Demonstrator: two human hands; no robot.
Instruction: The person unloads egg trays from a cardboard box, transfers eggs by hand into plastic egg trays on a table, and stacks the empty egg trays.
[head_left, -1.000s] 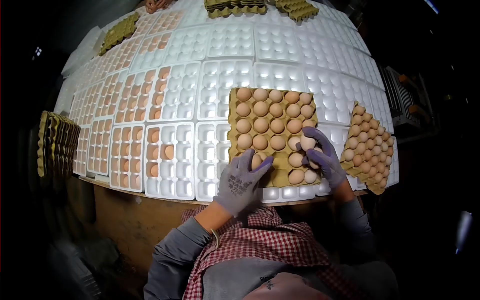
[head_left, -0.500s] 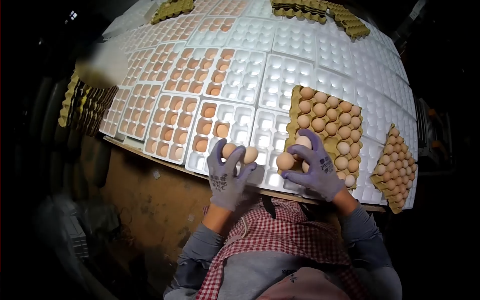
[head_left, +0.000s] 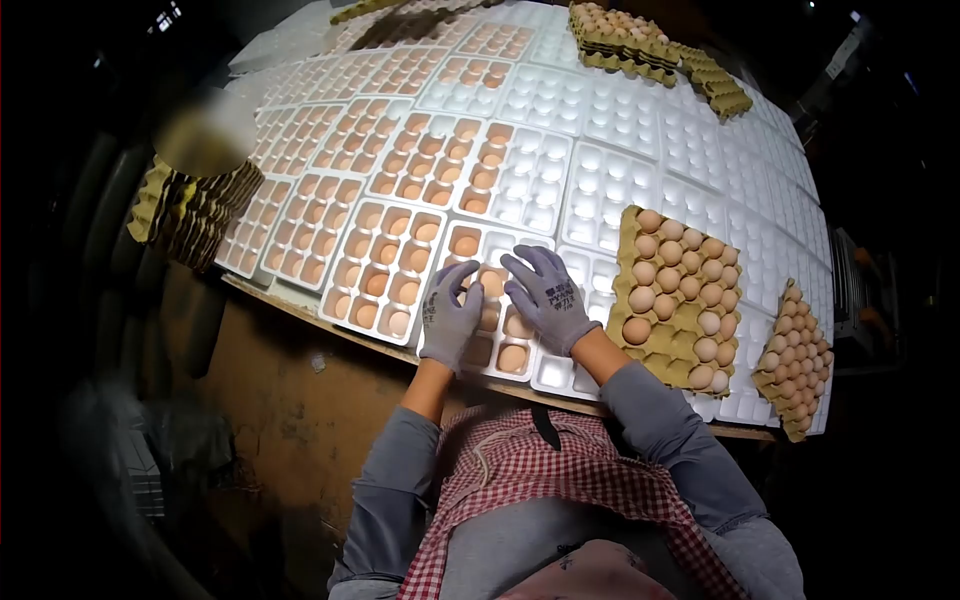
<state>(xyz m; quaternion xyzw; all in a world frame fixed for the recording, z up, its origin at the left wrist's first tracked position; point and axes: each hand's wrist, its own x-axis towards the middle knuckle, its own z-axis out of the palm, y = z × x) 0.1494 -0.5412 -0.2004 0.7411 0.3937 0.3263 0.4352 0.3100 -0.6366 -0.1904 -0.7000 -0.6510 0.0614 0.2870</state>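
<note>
My left hand [head_left: 452, 315], in a grey-purple glove, rests over the left column of a white foam egg tray [head_left: 483, 377] at the table's front. Its thumb and index finger are apart, with no egg visible between them. My right hand [head_left: 548, 295], gloved the same way, lies over the tray's right side with its fingers spread. Between and below the hands, brown eggs [head_left: 512, 358] sit in the tray's pockets; the pockets under my palms are hidden. To the right, a pulp egg tray [head_left: 668, 350] holds many eggs, with bare pockets near its front.
A filled foam tray [head_left: 385, 265] stands left of my hands, and more foam trays cover the table. A tilted pulp tray of eggs [head_left: 793, 360] lies at the right edge. Stacked pulp trays [head_left: 195, 210] stand at the left; another stack [head_left: 625, 55] is at the back.
Both hands have moved in over the front foam tray, the right one leftward from the pulp tray. The eggs seen in my fingers are no longer visible there, and more eggs sit in the foam tray.
</note>
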